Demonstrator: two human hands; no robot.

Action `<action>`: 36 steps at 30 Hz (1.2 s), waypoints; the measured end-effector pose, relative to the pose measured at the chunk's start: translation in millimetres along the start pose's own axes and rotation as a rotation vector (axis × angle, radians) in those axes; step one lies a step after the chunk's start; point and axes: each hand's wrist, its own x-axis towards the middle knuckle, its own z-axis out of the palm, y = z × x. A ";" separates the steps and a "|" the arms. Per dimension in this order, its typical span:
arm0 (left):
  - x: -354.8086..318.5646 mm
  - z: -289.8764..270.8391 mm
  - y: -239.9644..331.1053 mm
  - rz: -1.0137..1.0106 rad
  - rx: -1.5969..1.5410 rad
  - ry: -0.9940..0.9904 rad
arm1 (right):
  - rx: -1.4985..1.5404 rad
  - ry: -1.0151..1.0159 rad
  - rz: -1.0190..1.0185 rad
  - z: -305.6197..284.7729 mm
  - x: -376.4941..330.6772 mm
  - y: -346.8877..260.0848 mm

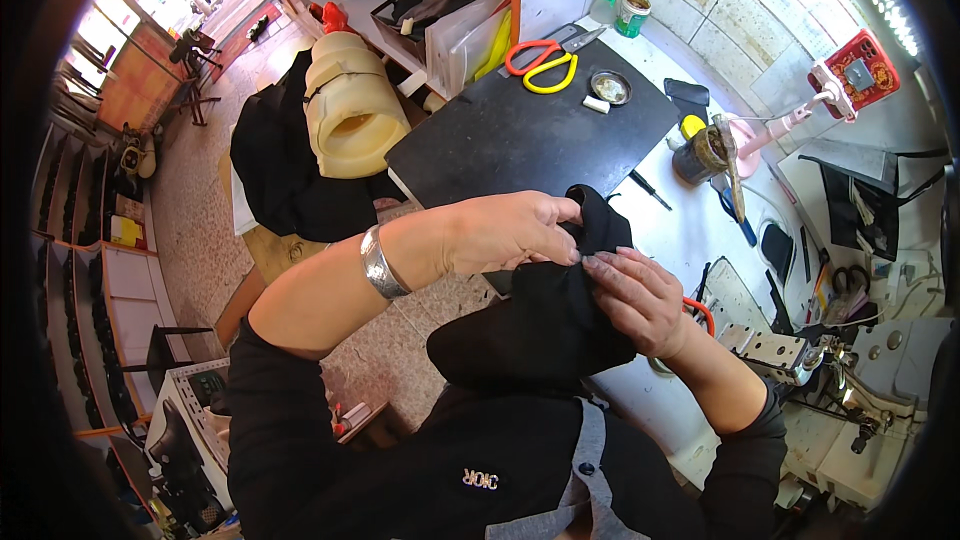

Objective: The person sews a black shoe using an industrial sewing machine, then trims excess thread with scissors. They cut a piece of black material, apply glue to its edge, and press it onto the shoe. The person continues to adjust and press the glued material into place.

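Observation:
A soft black fabric piece (510,335), shaped somewhat like a boot upper, hangs between my hands in front of my chest. Its rounded end points left, and a folded loop stands up at the top. My left hand (525,232), with a silver bracelet on its wrist, pinches the folded edge near the loop. From the right, my right hand (640,302) grips the same piece, thumb and fingertips pressed on the cloth close to the left fingertips. The inside of the piece is hidden.
Scissors with red and yellow handles (545,65) lie on a black board (480,140) beside a small round dish (611,87). A dark pot with a brush (700,155) and a pink phone stand (775,130) are farther right. A sewing machine (880,380) stands at right, a cream foam roll (355,110) at left.

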 end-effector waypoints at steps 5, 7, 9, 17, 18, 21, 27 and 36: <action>1.5 -0.7 -3.5 0.013 -0.166 0.030 | 0.044 0.029 0.044 1.3 1.1 0.5; 1.0 -0.9 -3.6 0.005 -0.156 0.035 | 0.034 0.009 0.031 1.2 2.6 0.1; 1.3 -0.1 -3.4 -0.008 -0.110 0.073 | 0.025 -0.023 0.021 -0.4 4.4 -0.3; -1.6 10.7 2.5 -0.018 -0.065 0.195 | -0.088 -0.215 0.021 -9.6 10.5 -5.2; -1.6 12.1 3.4 -0.029 -0.068 0.247 | -0.088 -0.197 0.023 -9.9 10.8 -5.3; 0.0 13.6 9.0 0.045 -0.085 0.069 | -0.099 -0.188 0.025 -10.1 12.0 -2.5; -4.2 7.3 32.9 0.088 0.107 0.185 | -0.210 -0.037 0.018 -0.1 17.8 8.6; 6.7 -51.6 -15.5 0.190 0.770 0.402 | -0.287 -0.027 0.221 76.7 10.9 32.0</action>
